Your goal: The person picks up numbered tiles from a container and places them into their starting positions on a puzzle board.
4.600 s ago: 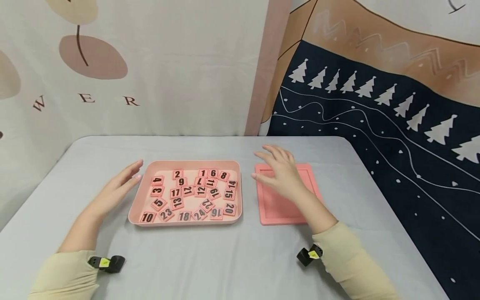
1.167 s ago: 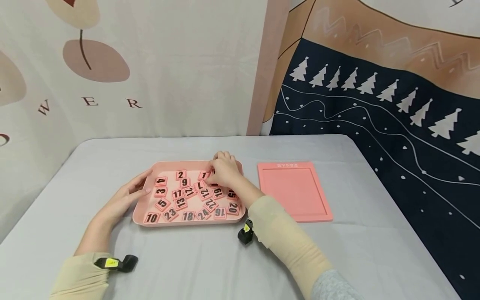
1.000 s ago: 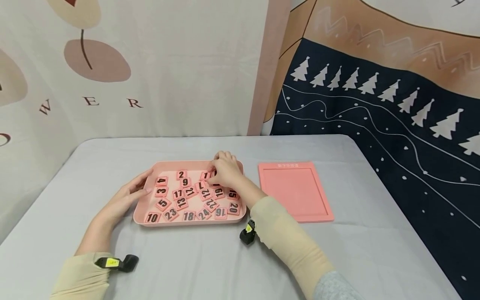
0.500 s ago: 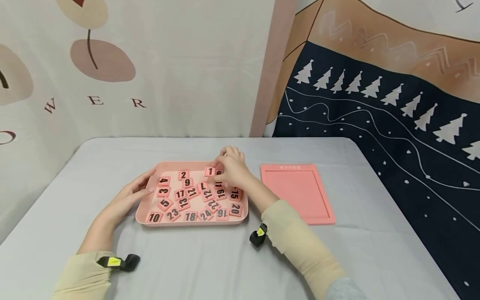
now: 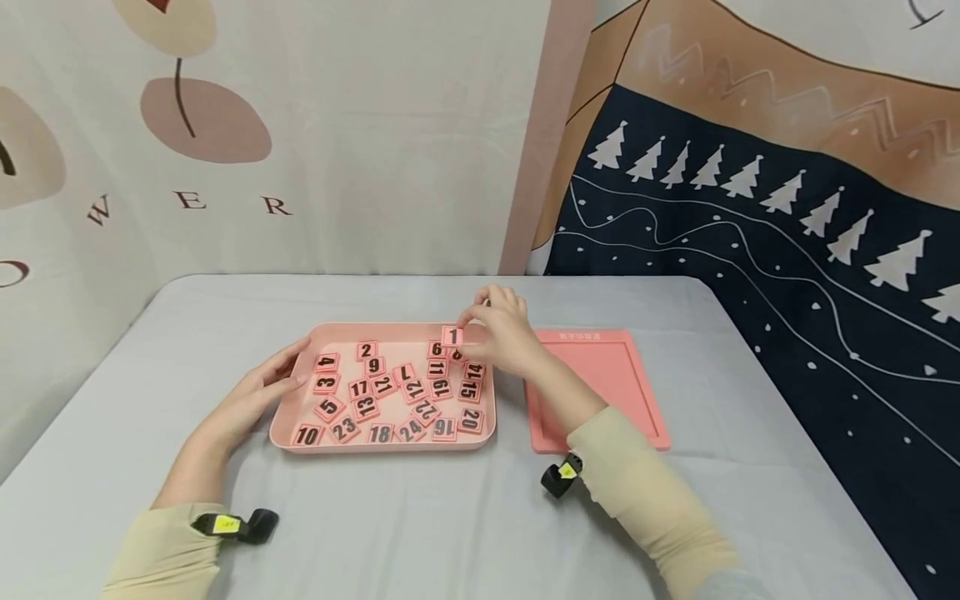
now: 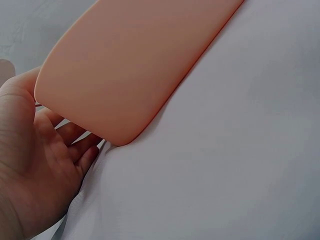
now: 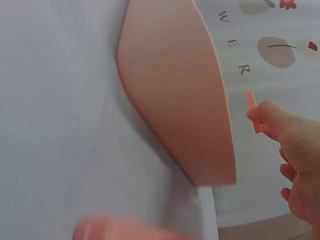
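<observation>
In the head view my right hand [image 5: 504, 332] pinches a pink number tile marked 1 [image 5: 452, 337] between thumb and fingertips, above the tray's back right part. The right wrist view shows this tile [image 7: 253, 112] edge-on, higher than the tray's rim. My left hand [image 5: 251, 398] holds the left end of the pink tray [image 5: 378, 446], thumb at the rim and fingers along the outer wall, as the left wrist view shows. Several tiles with black numbers lie scattered in the tray, among them the 6 tile [image 5: 436, 349] and the 8 tile, partly hidden by my right hand.
Right of the tray lies a flat pink square frame board [image 5: 600, 383], partly covered by my right forearm. A pale cloth [image 5: 390, 525] covers the table. Printed curtains hang behind it.
My right hand has come from above the board into the tray, taken the 1 tile and lifted it up to the right. My left hand has taken hold of the tray's left end.
</observation>
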The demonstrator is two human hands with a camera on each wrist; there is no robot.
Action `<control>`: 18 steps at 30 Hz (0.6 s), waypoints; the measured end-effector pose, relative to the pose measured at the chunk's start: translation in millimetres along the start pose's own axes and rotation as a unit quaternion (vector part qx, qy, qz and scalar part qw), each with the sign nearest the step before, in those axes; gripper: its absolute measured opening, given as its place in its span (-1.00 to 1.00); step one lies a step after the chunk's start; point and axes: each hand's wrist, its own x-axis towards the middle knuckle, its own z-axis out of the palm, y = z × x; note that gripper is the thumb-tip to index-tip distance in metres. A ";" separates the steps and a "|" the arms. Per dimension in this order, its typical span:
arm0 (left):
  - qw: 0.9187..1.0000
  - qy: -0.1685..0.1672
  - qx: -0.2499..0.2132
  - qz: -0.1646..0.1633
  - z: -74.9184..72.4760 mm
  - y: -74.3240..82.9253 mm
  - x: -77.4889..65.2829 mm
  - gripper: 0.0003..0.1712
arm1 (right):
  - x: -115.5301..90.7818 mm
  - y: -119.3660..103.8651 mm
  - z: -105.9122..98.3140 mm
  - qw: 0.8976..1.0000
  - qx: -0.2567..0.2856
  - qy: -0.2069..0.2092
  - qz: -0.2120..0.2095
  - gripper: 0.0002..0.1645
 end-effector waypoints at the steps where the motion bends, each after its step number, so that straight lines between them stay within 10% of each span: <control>1: 1.000 0.000 -0.002 -0.001 0.1 0.1 0.0 -0.21 | -2.4 2.7 -2.0 1.000 0.001 0.001 0.000 -0.67; 18: 0.999 -0.019 -0.018 0.019 -4.3 -6.1 1.2 -0.25 | -41.2 53.7 -30.7 0.999 0.005 0.031 0.014 -0.71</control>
